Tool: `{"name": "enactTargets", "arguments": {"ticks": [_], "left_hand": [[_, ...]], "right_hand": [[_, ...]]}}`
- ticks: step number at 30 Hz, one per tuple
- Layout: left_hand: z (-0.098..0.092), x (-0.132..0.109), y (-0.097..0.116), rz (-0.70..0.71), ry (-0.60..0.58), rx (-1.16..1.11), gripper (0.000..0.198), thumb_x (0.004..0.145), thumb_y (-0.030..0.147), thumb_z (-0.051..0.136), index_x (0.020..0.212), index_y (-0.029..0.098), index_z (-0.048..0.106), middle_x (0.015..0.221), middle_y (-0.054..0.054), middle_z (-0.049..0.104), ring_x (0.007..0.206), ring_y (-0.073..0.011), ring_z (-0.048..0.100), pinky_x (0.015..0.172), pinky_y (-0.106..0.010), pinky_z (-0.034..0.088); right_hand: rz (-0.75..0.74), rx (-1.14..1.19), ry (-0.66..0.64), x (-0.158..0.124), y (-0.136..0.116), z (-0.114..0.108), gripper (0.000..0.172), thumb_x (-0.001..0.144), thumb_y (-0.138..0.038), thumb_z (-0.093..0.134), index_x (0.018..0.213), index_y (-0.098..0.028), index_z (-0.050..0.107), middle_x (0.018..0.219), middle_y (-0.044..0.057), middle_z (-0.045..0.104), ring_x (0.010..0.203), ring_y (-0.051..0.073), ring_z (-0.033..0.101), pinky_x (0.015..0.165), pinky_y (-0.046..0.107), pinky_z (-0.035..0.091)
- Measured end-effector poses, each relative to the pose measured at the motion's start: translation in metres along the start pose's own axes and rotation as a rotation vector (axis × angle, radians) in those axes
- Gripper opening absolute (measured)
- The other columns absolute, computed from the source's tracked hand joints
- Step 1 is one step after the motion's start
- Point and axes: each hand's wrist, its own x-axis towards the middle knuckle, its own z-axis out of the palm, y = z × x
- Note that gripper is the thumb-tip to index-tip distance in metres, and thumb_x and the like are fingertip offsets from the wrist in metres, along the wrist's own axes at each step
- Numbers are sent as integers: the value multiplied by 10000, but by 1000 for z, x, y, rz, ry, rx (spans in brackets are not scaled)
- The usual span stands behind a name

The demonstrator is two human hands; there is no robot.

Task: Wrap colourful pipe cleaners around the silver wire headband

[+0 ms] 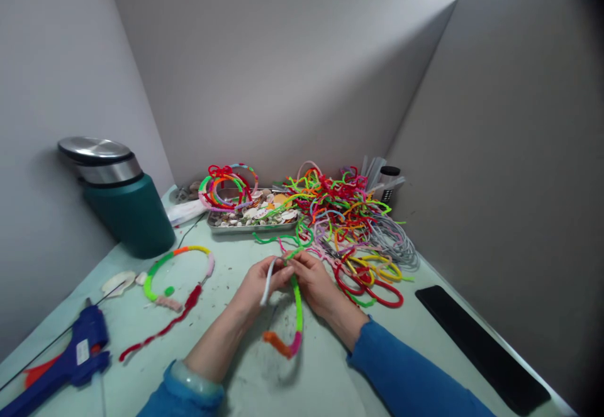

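Observation:
In front of me, my left hand [263, 280] and my right hand [315, 277] meet with fingers pinched together. Between them is a curved strip wrapped in pipe cleaner [297, 307], bright green, then magenta, with an orange end hanging lowest. A bare pale grey end [268, 282] sticks out by my left fingers. My right fingers pinch the green pipe cleaner where it winds at the top; the exact contact is partly hidden. Left of my hands lies a multicoloured pipe-cleaner ring [153, 268], with a red twisted tail [163, 332] running towards me.
A metal tray [255, 229] of shells stands at the back, finished rings [225, 192] on it. Right of it is a tangled heap of pipe cleaners [337, 194] with red-handled scissors [384, 294]. A green bottle [132, 216], blue glue gun [85, 344] and black strip [476, 344] lie around.

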Motion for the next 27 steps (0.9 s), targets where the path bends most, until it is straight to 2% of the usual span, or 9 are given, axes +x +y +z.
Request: {"name": "enactTargets", "arguments": {"ticks": [3,6,10,13,16,19,21,24,27], "left_hand": [[-1,-2,0,-53,-20,-42,254,685,353,663,772,134,566,676,0,576,598,-102,563,528,-191,399],[-2,-2,0,-99,-56,-70,265,699,368,646,774,147,520,687,2,590,548,-112,595,460,-182,380],[-4,2,0,-129,-53,-56,288,691,390,644,767,157,492,629,21,593,403,-77,528,380,-174,349],[-5,4,0,-160,8,-28,351,642,400,675,829,162,498,554,41,579,340,-77,485,337,-179,340],[-5,6,-2,-176,64,30,456,574,414,710,896,151,521,478,55,558,297,-81,451,313,-184,324],[-5,7,-3,-180,108,58,433,544,425,720,828,138,565,433,65,523,284,-65,417,309,-179,295],[-5,6,-3,-169,135,58,379,556,415,717,769,128,591,419,70,495,291,-49,400,314,-172,277],[-5,4,-2,-168,112,23,336,585,391,705,745,111,610,440,61,495,308,-42,407,327,-168,292],[-6,3,-4,-186,75,-32,332,610,400,684,755,116,591,514,36,542,342,-59,455,344,-180,354]], "right_hand": [[1,-17,-3,-1,-3,-1,110,726,-268,626,781,-178,599,725,-19,559,604,93,499,549,198,404],[-1,-59,-30,-1,-3,-3,176,757,-254,586,927,-208,597,829,-6,572,614,90,500,515,190,402],[-146,-193,1,0,-2,-6,257,759,-205,578,1015,-229,579,994,20,571,853,138,539,662,220,443],[-224,-310,33,1,-4,-8,240,760,-225,592,1000,-222,576,974,27,578,912,157,531,735,249,438],[-291,-431,30,2,-6,-10,189,752,-233,603,939,-212,583,898,19,582,845,151,541,742,263,435],[-368,-600,1,0,-8,-9,92,770,-216,575,857,-193,599,830,15,577,778,141,540,692,247,431],[-407,-701,-6,-2,-9,-8,85,779,-204,562,848,-186,608,829,20,585,778,143,545,678,242,426],[-437,-764,20,-4,-7,-7,105,802,-207,536,856,-183,623,825,26,608,784,147,558,704,255,424],[-407,-727,67,-3,-4,-8,113,803,-232,544,859,-188,632,818,27,625,772,151,570,706,262,428]]}}
